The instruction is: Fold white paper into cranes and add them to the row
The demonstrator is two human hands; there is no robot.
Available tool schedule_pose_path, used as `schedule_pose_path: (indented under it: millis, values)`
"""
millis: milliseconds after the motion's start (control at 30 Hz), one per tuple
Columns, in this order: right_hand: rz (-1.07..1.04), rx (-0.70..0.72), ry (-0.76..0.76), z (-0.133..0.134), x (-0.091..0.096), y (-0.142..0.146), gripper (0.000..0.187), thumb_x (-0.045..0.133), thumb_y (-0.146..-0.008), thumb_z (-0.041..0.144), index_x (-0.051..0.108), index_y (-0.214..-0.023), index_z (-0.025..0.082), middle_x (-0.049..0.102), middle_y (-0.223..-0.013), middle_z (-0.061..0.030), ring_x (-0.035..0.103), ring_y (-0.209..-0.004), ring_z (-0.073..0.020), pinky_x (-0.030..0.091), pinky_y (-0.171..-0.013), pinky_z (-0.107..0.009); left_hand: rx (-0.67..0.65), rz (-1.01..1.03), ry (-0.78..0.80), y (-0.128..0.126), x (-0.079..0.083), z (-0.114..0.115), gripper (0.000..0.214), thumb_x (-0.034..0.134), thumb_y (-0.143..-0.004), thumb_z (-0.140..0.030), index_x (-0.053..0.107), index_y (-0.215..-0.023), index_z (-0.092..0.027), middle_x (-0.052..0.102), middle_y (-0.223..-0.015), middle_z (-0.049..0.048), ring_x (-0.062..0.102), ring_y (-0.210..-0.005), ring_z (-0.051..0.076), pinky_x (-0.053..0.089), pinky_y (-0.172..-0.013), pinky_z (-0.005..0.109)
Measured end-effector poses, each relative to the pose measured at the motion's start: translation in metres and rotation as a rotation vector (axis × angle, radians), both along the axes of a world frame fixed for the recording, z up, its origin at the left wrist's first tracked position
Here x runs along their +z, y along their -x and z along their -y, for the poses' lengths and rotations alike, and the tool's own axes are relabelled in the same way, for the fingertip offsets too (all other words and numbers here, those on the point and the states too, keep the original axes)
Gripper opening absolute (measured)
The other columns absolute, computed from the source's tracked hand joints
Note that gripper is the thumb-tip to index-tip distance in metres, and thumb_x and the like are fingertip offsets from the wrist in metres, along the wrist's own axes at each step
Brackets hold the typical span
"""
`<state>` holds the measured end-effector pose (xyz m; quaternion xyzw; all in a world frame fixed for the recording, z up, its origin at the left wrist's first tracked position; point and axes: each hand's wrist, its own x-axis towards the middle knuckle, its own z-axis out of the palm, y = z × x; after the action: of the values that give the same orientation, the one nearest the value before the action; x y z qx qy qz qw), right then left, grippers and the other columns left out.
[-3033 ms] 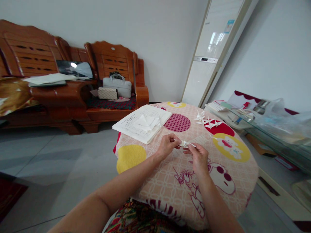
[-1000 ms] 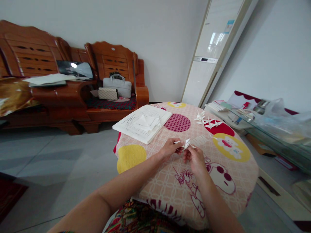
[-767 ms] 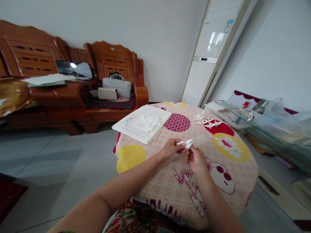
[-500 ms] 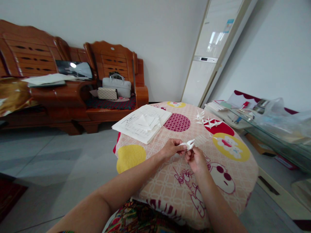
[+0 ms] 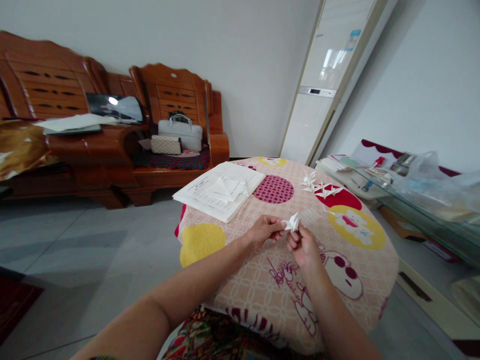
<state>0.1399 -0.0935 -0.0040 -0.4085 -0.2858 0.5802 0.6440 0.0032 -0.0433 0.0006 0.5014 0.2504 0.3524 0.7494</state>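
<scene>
A small white origami crane (image 5: pixel 293 222) is held just above the round table, between my two hands. The thumb and fingers of my left hand (image 5: pixel 267 230) pinch its left end. My right hand (image 5: pixel 302 244) grips it from the lower right, fingers curled in; part of the paper is hidden behind them. Beyond my hands, several folded white paper cranes (image 5: pixel 323 189) lie in a cluster at the table's far right. Left of the middle, folded white paper pieces (image 5: pixel 225 190) rest on a stack of printed sheets (image 5: pixel 200 192).
A patterned tablecloth (image 5: pixel 240 280) covers the round table. On the right stands a glass-topped stand (image 5: pixel 408 200) with plastic bags and small items. Wooden chairs (image 5: pixel 172 95) holding bags line the wall at left. A tall white air conditioner (image 5: pixel 318 75) stands behind.
The paper crane has turned between my fingers, its pointed part now more upright. My left fingers have shifted to its left end. Everything else stays put.
</scene>
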Motion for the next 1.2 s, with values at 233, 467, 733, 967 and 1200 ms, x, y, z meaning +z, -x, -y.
schedule_pose_path:
  millis: [233,467,733,967,1200]
  values:
    - [-0.004,0.015,0.014,0.0,-0.002,0.0,0.042,0.068,-0.075,0.051,0.046,-0.057,0.02,0.039,-0.042,0.0087,0.036,-0.031,-0.0071,0.029,-0.031,-0.021,-0.087,0.029,0.067,0.005,0.002,0.0,0.036,0.077,-0.07,-0.043,0.061,-0.068,-0.011,0.062,-0.055,0.0004,0.052,-0.041,0.005,0.035,-0.039,0.015]
    - [-0.084,-0.029,0.126,-0.002,-0.002,-0.001,0.04,0.07,-0.072,0.041,0.045,-0.05,0.02,0.038,-0.04,0.0077,0.032,-0.03,-0.0062,0.025,-0.027,-0.019,-0.163,0.099,0.124,0.004,0.0,-0.001,0.036,0.078,-0.07,-0.042,0.063,-0.073,-0.009,0.07,-0.064,0.0068,0.06,-0.045,0.009,0.046,-0.046,0.017]
    - [0.08,-0.128,0.072,0.001,0.0,0.003,0.037,0.067,-0.074,0.045,0.049,-0.055,0.019,0.041,-0.038,0.008,0.032,-0.026,-0.0061,0.024,-0.026,-0.019,-0.091,0.035,0.206,0.005,0.0,-0.006,0.033,0.067,-0.083,-0.037,0.067,-0.076,-0.005,0.071,-0.065,0.0099,0.063,-0.049,0.011,0.049,-0.05,0.019]
    - [0.508,-0.255,-0.075,0.004,-0.009,0.004,0.04,0.057,-0.084,0.045,0.049,-0.054,0.02,0.039,-0.035,0.008,0.032,-0.028,-0.0067,0.023,-0.029,-0.02,0.01,-0.157,0.205,0.007,0.005,-0.008,0.05,0.047,-0.091,-0.047,0.065,-0.068,-0.005,0.066,-0.056,0.0088,0.059,-0.041,0.013,0.046,-0.041,0.022]
    - [0.61,-0.214,-0.116,0.003,-0.012,0.002,0.042,0.056,-0.085,0.049,0.051,-0.056,0.019,0.043,-0.038,0.0066,0.037,-0.032,-0.0075,0.027,-0.032,-0.02,-0.02,-0.127,0.054,0.008,-0.003,-0.005,0.033,0.074,-0.071,-0.04,0.059,-0.069,-0.01,0.067,-0.06,0.0051,0.057,-0.043,0.009,0.045,-0.045,0.02]
